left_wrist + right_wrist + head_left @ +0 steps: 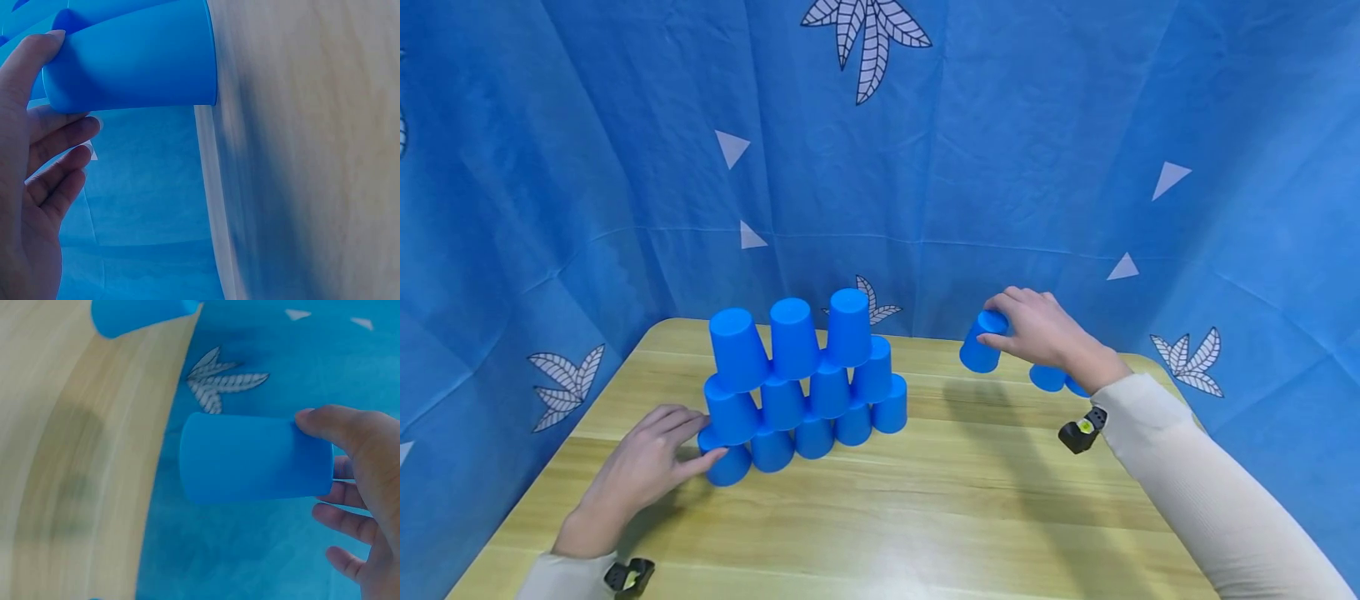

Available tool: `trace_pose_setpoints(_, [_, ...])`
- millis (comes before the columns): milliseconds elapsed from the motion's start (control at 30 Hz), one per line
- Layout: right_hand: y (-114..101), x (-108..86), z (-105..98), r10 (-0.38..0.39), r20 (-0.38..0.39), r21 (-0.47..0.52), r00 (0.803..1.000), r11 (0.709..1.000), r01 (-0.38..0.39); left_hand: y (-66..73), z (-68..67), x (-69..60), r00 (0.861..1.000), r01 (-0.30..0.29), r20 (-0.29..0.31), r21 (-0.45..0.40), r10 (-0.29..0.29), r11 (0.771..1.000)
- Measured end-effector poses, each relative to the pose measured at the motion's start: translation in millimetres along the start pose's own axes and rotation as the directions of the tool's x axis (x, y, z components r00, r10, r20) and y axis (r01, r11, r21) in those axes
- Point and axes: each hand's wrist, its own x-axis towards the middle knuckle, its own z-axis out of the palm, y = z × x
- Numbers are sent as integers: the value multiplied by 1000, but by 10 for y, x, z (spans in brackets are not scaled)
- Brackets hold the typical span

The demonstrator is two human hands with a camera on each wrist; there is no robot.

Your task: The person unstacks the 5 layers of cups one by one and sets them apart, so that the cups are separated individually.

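Note:
Upside-down blue cups stand stacked in a wall on the table, with three in the top row, one of them the left top cup [741, 350]. Beside the wall's left end is my left hand [643, 467], its thumb and fingers around the bottom-left cup [137, 62] near its closed end. My right hand [1037, 329] pinches another blue cup [256, 459] between thumb and fingers. That cup is upside down, slightly tilted and held above the table, to the right of the wall.
Two more blue cups, one of them a partly covered cup [1047, 377], stand beneath the right forearm near the back right. A blue curtain [925, 167] with leaf prints hangs behind the wooden table [865, 525]. Black wrist devices sit at both sleeves.

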Motion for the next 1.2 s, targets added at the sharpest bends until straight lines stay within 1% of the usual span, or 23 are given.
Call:
trace_pose_setpoints(233, [182, 14, 148, 46, 56, -11, 997, 999, -46, -7, -2, -6, 1000, -2, -8, -2, 1, 1000])
trace_pose_setpoints(567, [437, 17, 372, 92, 105, -38, 990, 995, -88, -11, 10, -2, 999, -35, -17, 8, 36, 999])
trace_pose_setpoints(933, [635, 27, 560, 151, 133, -64, 980, 988, -144, 1, 8, -7, 1000, -26, -9, 6, 26, 1000])
trace_pose_setpoints(1100, [698, 18, 612, 175, 138, -73, 975, 983, -167, -3, 10, -13, 1000, -8, 3, 13, 8, 1000])
trace_pose_setpoints(1200, [725, 16, 626, 186, 141, -74, 972, 981, -177, -8, 10, -13, 1000, -8, 7, 12, 8, 1000])
